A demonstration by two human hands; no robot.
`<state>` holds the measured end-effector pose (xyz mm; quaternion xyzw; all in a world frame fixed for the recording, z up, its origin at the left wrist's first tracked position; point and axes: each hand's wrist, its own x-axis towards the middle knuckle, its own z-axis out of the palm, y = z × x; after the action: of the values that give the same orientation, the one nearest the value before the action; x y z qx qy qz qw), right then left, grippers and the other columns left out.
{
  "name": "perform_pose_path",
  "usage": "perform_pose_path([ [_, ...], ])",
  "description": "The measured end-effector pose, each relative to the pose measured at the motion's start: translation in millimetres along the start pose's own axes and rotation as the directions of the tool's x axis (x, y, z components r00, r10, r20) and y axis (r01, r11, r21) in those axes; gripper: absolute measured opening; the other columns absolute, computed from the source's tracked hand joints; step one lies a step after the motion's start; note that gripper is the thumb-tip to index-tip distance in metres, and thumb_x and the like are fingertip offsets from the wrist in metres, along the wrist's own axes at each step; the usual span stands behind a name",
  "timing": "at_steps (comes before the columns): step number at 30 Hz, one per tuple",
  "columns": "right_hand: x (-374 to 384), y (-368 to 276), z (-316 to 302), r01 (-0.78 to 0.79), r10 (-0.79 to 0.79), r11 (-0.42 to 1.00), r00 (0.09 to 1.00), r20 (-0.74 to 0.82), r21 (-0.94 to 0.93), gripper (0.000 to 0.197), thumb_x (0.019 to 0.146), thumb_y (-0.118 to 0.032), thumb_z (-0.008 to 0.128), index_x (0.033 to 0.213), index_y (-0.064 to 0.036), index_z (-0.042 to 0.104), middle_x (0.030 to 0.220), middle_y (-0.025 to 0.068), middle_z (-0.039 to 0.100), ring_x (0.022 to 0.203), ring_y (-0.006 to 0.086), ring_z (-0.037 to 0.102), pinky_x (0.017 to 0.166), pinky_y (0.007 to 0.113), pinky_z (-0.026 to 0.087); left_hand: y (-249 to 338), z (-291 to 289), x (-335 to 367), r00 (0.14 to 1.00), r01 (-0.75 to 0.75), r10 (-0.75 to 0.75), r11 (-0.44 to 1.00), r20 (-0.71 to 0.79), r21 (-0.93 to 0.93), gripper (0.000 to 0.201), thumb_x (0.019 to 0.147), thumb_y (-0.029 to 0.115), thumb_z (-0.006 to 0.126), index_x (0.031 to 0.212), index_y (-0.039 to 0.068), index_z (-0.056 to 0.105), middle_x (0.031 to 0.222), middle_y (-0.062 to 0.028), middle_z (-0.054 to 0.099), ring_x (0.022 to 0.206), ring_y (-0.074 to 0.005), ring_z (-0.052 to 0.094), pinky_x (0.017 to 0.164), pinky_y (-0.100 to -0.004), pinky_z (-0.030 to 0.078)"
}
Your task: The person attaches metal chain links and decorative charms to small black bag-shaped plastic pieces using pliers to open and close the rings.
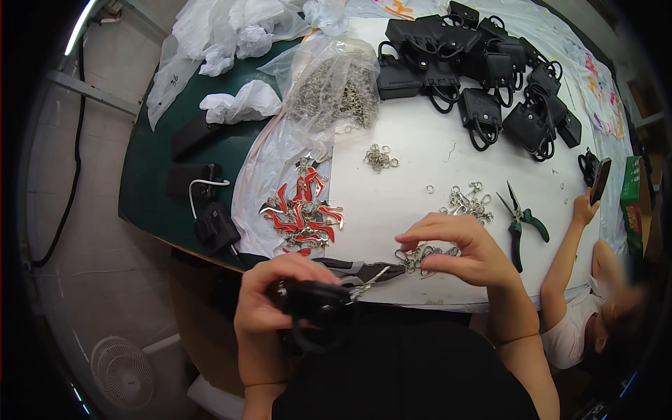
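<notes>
The left hand (269,297) is wrapped around a small black bag with a loop handle (311,304), down by the near edge of the white surface (420,154). Its fingers are curled tight on the bag. Grey metal pliers with dark handles (357,269) lie just beside that hand.

The right hand (458,248) sits over a little heap of silver metal clips (420,255) near the near edge. Its fingers are pinched close together on one clip.

Green-handled pliers (521,220) lie toward the right edge. Shiny red and silver charms (304,210) are piled at the left edge. Many black bags (483,70) sit at the far edge.
</notes>
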<state>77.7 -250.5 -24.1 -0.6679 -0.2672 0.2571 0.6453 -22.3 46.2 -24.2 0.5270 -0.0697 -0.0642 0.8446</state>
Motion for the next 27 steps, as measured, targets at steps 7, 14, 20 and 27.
perform_pose_path([
  [7, -4, 18, -53, -0.242, 0.073, 0.891, 0.911, -0.406, -0.384, 0.022, 0.086, -0.006, 0.07, 0.108, -0.0009, 0.072, 0.092, 0.0083, 0.07, 0.081, 0.0157, 0.064, 0.076, 0.029, 0.051, 79, -117, -150, 0.929, 0.347, -0.158, 0.687, -0.335, 0.639, 0.048, 0.052, 0.011, 0.09, 0.094, 0.001, 0.069, 0.095, -0.0106, 0.062, 0.093, -0.0249, 0.062, 0.085, -0.0352, 0.049],
  [14, 25, 43, -39, -0.113, -0.091, 0.659, 0.969, -0.228, -0.743, 0.018, 0.08, -0.011, 0.075, 0.098, -0.0063, 0.073, 0.093, 0.0048, 0.065, 0.091, 0.0249, 0.058, 0.083, 0.036, 0.047, 92, -70, -109, 0.937, 0.349, -0.143, 0.384, -0.318, 0.855, 0.072, 0.053, 0.021, 0.092, 0.116, -0.001, 0.066, 0.115, -0.017, 0.066, 0.111, -0.0293, 0.063, 0.098, -0.0378, 0.046],
  [20, 13, 46, -41, -0.155, -0.048, 0.813, 0.942, -0.331, -0.561, 0.014, 0.079, -0.005, 0.076, 0.093, -0.003, 0.071, 0.083, 0.006, 0.068, 0.076, 0.019, 0.063, 0.071, 0.031, 0.05, 28, -14, 48, 0.967, -0.071, -0.176, 0.505, 0.183, 0.86, 0.038, 0.075, 0.012, 0.083, 0.109, 0.002, 0.069, 0.106, -0.0141, 0.069, 0.099, -0.0279, 0.067, 0.086, -0.0353, 0.053],
  [27, -10, 35, -45, -0.164, -0.006, 0.964, 0.777, -0.63, -0.211, 0.014, 0.083, -0.003, 0.075, 0.095, 0.002, 0.074, 0.084, 0.0073, 0.074, 0.079, 0.0119, 0.069, 0.074, 0.024, 0.053, -49, 20, 169, 0.943, -0.331, 0.066, 0.26, 0.325, 0.907, 0.021, 0.082, 0.008, 0.075, 0.101, 0.004, 0.069, 0.1, -0.0107, 0.069, 0.098, -0.0302, 0.063, 0.085, -0.038, 0.049],
])
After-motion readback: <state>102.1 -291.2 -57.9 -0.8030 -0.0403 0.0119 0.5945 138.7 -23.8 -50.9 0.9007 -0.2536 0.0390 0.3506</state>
